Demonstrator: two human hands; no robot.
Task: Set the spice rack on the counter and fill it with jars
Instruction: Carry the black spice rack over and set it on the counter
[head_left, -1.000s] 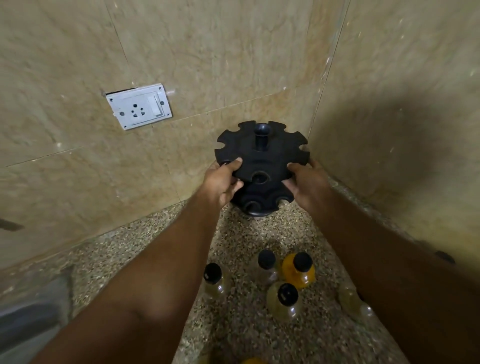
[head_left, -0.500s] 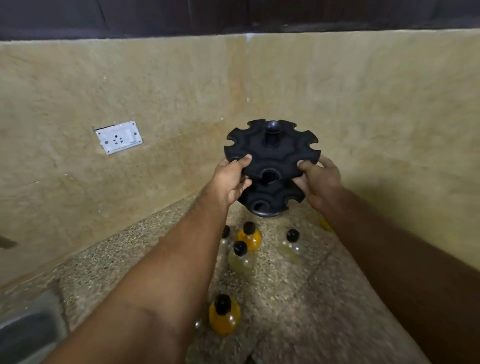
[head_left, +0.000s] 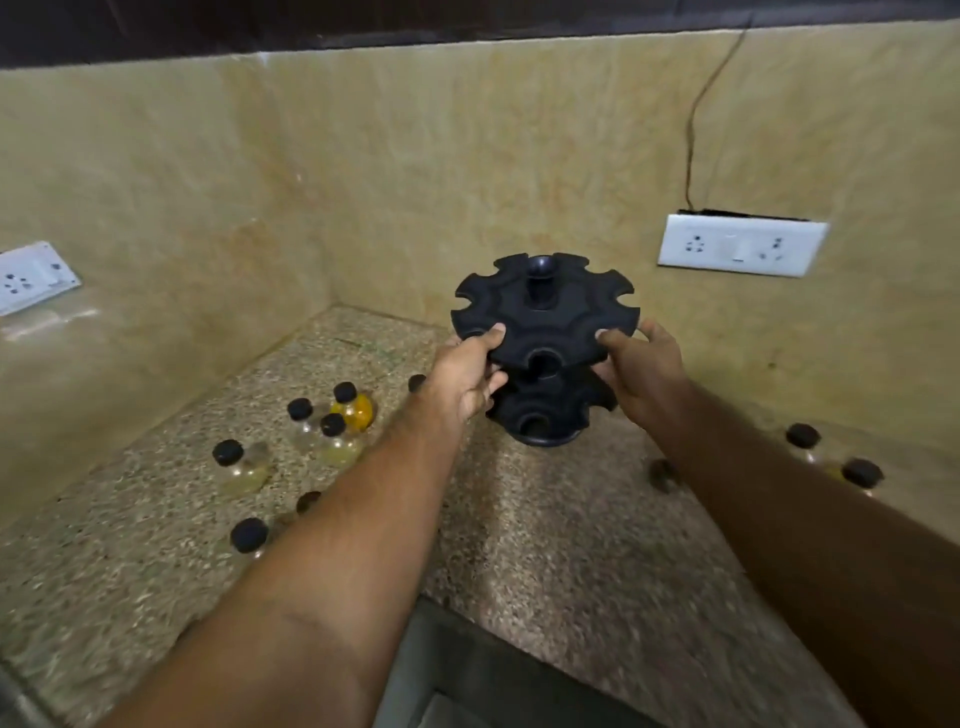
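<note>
Spice rack (head_left: 544, 332): black, two-tiered, held upright near the counter's (head_left: 571, 545) back edge.
Left hand (head_left: 467, 375): closed on the upper tier's left rim.
Right hand (head_left: 641, 371): clasped on its right rim.
Jars (head_left: 332, 426): clustered toward the counter's back left corner.

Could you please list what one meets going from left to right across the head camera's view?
White wall socket on the left wall → black-capped jar of orange spice → left hand → black two-tier plastic spice rack → right hand → white switch-and-socket plate → black-capped jars at the right wall.
</note>
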